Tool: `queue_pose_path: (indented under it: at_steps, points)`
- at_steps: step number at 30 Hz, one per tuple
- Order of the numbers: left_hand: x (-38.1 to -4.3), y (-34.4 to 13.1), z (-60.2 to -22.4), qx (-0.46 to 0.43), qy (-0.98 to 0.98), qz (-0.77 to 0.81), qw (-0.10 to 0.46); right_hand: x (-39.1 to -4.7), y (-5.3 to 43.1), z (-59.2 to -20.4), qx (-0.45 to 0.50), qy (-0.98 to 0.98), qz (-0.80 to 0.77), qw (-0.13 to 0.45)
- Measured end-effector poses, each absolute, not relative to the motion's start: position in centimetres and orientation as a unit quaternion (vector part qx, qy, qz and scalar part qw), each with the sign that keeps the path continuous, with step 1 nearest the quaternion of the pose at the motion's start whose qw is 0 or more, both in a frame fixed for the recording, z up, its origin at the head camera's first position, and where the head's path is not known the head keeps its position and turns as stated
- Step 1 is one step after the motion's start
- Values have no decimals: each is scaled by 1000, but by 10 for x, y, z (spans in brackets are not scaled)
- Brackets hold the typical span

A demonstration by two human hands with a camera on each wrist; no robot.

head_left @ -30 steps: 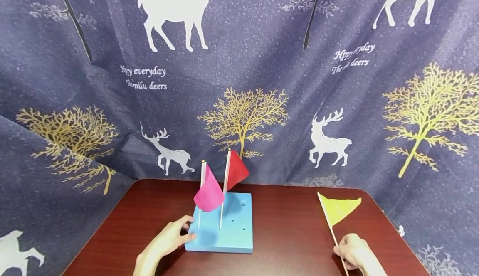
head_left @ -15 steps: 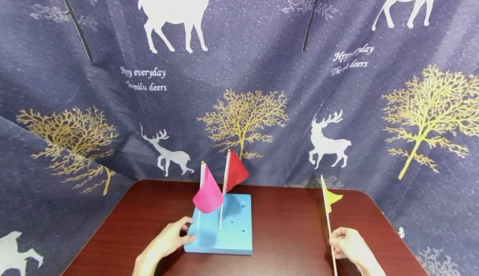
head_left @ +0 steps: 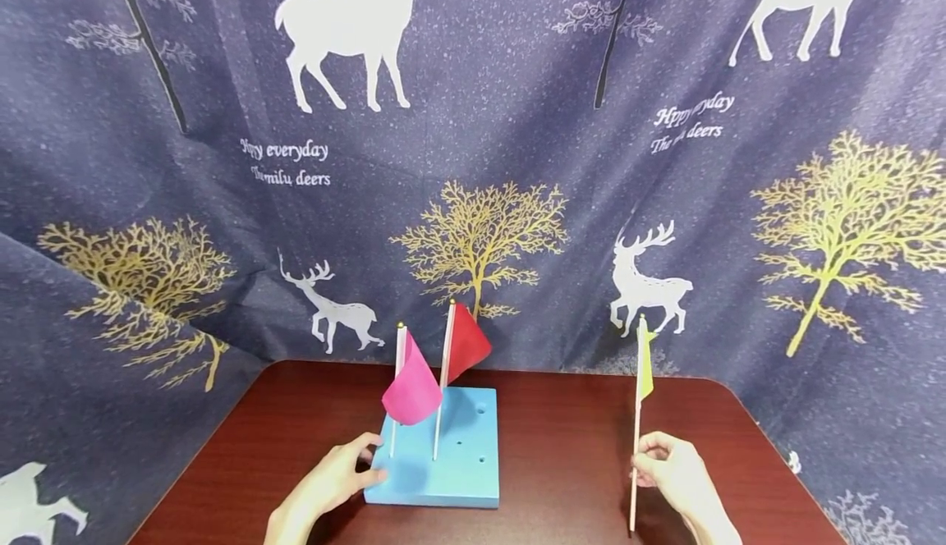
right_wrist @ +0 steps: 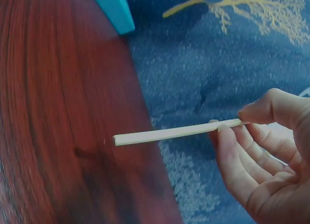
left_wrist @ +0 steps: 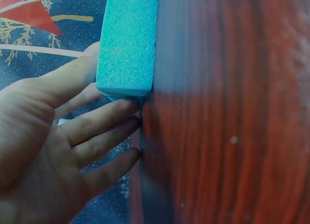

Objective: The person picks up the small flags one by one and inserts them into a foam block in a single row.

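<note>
A light blue board (head_left: 436, 483) with several small holes lies on the table. My left hand (head_left: 336, 475) holds its left edge, with the thumb on the top face and the other fingers by the side. In the left wrist view the board's end face (left_wrist: 128, 45) shows between the thumb and the table. Two flags stand in the board, a pink flag (head_left: 412, 393) and a red flag (head_left: 467, 344). On the right, my right hand (head_left: 668, 467) pinches the pole of a yellow flag (head_left: 646, 373) and holds it nearly upright. The pole's bare lower end (right_wrist: 140, 137) points toward the table.
The dark red wooden table (head_left: 562, 446) has rounded far corners. Behind it hangs a blue-grey cloth (head_left: 517, 118) printed with white deer and golden trees, also falling along both sides.
My right hand has moved left and turned the yellow flag from leaning to nearly upright, its lower end now showing. My left hand and the board stay in place.
</note>
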State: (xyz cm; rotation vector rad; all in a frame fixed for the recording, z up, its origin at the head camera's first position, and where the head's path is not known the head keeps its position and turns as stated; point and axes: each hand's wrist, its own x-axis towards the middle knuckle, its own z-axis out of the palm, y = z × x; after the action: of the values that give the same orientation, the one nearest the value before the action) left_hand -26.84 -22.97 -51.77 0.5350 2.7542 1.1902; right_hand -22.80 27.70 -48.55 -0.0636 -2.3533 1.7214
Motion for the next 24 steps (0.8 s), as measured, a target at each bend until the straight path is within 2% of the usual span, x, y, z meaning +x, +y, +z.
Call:
queue_pose_path:
  at_steps: [11,24]
  points:
    - [-268,-229,-517,187,900,391,50,-229,240,-471,0,-808,560,181]
    - [-269,-229,-515,194,901,384,47,-234,193,-471,27,-768,611,191]
